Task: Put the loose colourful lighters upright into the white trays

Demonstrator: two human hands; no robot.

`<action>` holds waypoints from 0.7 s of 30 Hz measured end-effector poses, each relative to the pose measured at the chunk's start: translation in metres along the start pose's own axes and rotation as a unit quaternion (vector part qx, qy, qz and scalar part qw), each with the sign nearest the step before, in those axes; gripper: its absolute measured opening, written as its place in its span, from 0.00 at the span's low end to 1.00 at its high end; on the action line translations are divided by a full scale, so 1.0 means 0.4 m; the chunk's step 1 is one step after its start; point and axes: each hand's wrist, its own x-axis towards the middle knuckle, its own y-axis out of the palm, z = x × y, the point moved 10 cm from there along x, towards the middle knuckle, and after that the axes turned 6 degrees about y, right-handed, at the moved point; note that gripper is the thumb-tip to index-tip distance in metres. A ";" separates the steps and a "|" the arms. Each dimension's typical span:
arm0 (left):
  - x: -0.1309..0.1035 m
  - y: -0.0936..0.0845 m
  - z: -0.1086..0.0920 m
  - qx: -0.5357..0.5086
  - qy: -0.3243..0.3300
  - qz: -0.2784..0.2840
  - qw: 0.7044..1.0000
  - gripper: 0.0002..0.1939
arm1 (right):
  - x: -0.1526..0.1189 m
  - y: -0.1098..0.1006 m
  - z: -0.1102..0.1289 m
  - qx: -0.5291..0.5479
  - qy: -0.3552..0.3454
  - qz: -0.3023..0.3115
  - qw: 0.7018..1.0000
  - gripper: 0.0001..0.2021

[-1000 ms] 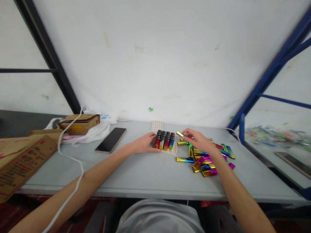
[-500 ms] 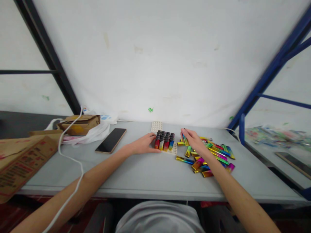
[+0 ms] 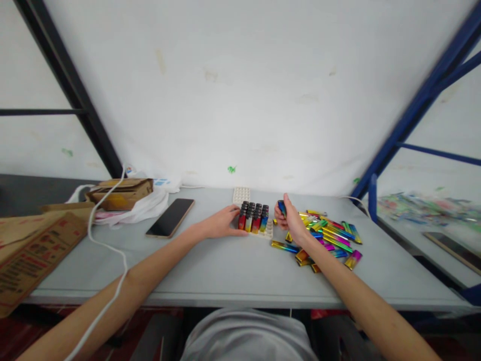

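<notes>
My left hand lies at the left end of a white holed tray, thumb along its front and fingers at the back, holding it. Several lighters stand upright in rows there, black ends up, their shiny bodies red, yellow and blue. To the right of the tray, my right hand is raised in a fist round one lighter, whose dark blue end shows above the fingers. Beneath and beyond that wrist, a loose pile of metallic rainbow-coloured lighters lies on the table.
Another white holed tray lies by the wall. On the left are a black-screened phone, an opened cardboard box on a white plastic bag, and a larger carton. A white cable hangs across my left forearm. The grey table ends near my body.
My right hand has turned upright and moved slightly left, bringing the lighter from slanting to nearly upright in its closed fingers. My left hand stays at the tray.
</notes>
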 end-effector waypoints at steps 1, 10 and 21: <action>0.000 0.001 0.001 0.003 -0.002 0.002 1.000 0.35 | 0.002 -0.013 -0.002 0.002 -0.006 -0.028 1.000 0.33; 0.000 0.002 0.004 -0.007 -0.001 -0.001 1.000 0.35 | 0.019 -0.042 -0.023 -0.038 -0.001 -0.075 0.996 0.23; 0.000 0.003 0.006 0.001 -0.001 0.003 1.000 0.35 | 0.004 -0.028 0.013 -0.051 -0.033 -0.040 0.997 0.32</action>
